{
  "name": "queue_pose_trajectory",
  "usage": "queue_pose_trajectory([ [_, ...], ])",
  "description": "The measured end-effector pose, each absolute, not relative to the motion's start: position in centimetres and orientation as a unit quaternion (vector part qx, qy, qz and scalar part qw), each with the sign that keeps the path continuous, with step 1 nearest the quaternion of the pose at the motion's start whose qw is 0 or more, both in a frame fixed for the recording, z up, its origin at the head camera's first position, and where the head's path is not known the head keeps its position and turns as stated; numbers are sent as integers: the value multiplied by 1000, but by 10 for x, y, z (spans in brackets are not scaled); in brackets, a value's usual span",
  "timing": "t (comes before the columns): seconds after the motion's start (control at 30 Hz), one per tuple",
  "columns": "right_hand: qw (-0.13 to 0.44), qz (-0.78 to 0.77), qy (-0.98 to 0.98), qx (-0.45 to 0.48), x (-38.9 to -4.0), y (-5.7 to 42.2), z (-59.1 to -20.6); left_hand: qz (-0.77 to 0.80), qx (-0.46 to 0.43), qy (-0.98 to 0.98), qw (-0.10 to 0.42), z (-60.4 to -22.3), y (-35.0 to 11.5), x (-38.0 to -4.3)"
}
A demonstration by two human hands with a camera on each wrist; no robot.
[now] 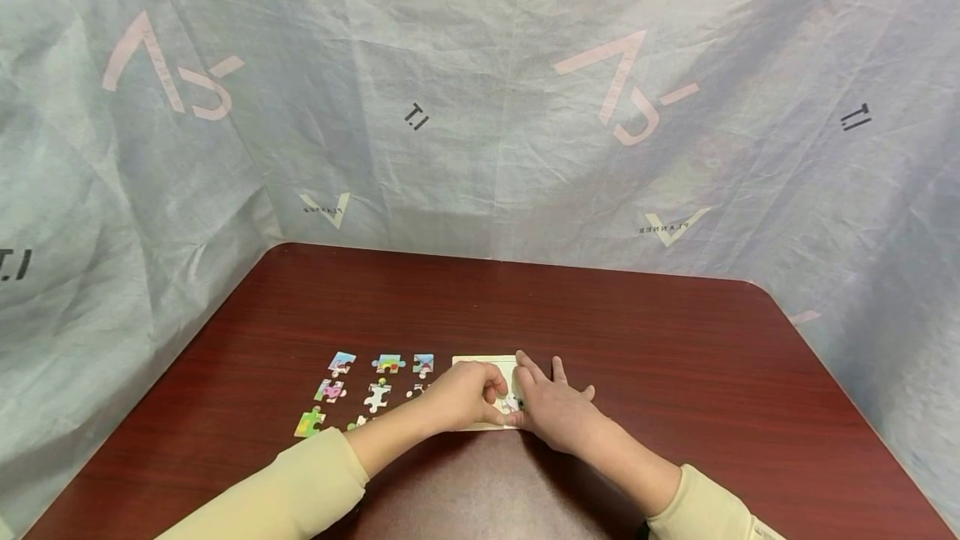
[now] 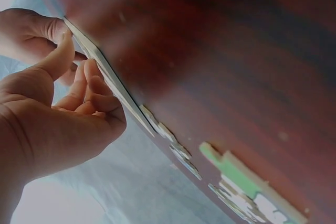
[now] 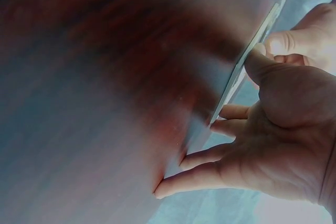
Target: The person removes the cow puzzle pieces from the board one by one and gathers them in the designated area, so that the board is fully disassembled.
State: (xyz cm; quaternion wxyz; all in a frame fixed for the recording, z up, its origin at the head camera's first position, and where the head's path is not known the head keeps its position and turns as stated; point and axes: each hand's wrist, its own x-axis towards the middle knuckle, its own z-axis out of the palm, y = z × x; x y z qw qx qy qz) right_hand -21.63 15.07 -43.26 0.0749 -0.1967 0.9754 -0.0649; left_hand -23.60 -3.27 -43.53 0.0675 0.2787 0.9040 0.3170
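Observation:
A pale jigsaw board [image 1: 480,359] lies on the table between both hands, partly hidden by them. Inside it, near the right side, a piece with a white and green picture [image 1: 512,403] shows between the hands. My left hand [image 1: 471,397] is over the board's left part, fingers loosely curled; in the left wrist view a gap separates its thumb and forefinger [image 2: 91,66], the thumb reaching to the board. Spread fingers mark my right hand [image 1: 557,408], at the board's right edge. Its thumb [image 3: 257,59] rests on the board by the left thumb, and its outer fingertips touch the table.
Several loose jigsaw pieces lie in rough rows left of the board, among them a white piece [image 1: 378,395], a pink one [image 1: 331,391] and a green one [image 1: 310,422]. The dark red table [image 1: 600,315] ends at a grey cloth backdrop [image 1: 480,148] behind.

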Motion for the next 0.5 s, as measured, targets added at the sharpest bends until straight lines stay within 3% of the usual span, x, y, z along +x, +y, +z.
queue_pose_trajectory([
  [0.5, 73, -63, 976, -196, -217, 152, -433, 277, 274, 917, 90, -433, -25, -234],
])
